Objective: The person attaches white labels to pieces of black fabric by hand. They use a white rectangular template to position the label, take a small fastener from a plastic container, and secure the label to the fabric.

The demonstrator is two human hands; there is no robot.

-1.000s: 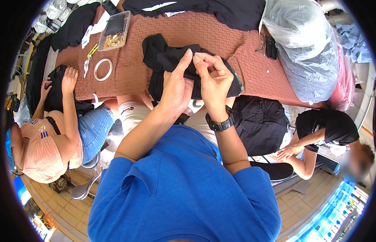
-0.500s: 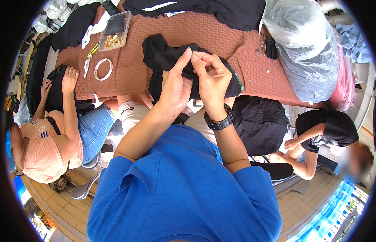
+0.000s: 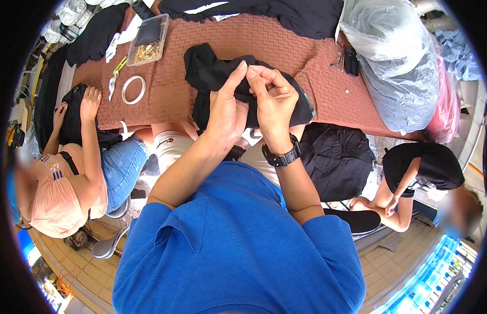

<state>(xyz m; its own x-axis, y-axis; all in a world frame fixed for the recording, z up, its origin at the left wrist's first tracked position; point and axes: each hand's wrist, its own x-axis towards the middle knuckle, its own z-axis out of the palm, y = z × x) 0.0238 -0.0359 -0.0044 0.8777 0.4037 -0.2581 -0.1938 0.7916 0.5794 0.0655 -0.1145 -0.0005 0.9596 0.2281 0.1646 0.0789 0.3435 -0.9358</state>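
Above a black cloth on the table's near edge, my two hands meet with their fingertips almost touching. My left hand is closed, thumb pointing up and pressed against its index finger. Thumb and index finger are also pinched together on my right hand, the other fingers curled behind them. Whatever is held between the fingertips is too small to make out. The cloth lies bunched behind and beneath both hands, partly hidden by them. A small green item shows at the cloth's right edge.
On the brown-covered table sit a clear box of gold-coloured small parts, a white ring, a yellow cutter and a large plastic bag. A co-worker's hand rests on black fabric at left; another person sits at right.
My hands stay nearly in place, the right shifting very slightly left. The person at right has drawn a hand down toward their legs; the person at left has turned their head.
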